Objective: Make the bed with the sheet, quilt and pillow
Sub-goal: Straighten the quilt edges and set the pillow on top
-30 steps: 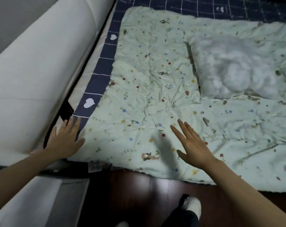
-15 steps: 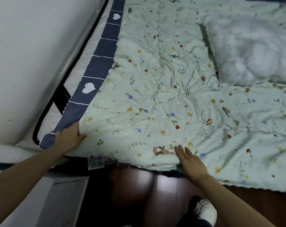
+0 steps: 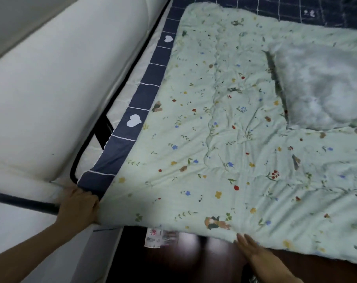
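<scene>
A pale green floral quilt lies spread over the bed. Under it a navy sheet with white grid lines and hearts shows along the left and far edges. A fluffy white pillow lies on the quilt at the right. My left hand grips the quilt's near left corner, fingers curled under the fabric. My right hand holds the quilt's near edge, fingers straight and partly tucked beneath it. The corner is lifted slightly off the bed.
A white padded headboard or sofa runs along the left, beside a black metal bed frame. Dark wooden floor lies below the bed's edge. A care label hangs from the quilt's underside.
Both hands went from hovering open over the quilt to its near edge. The left hand took hold of the corner and the quilt's edge rose and shifted toward me.
</scene>
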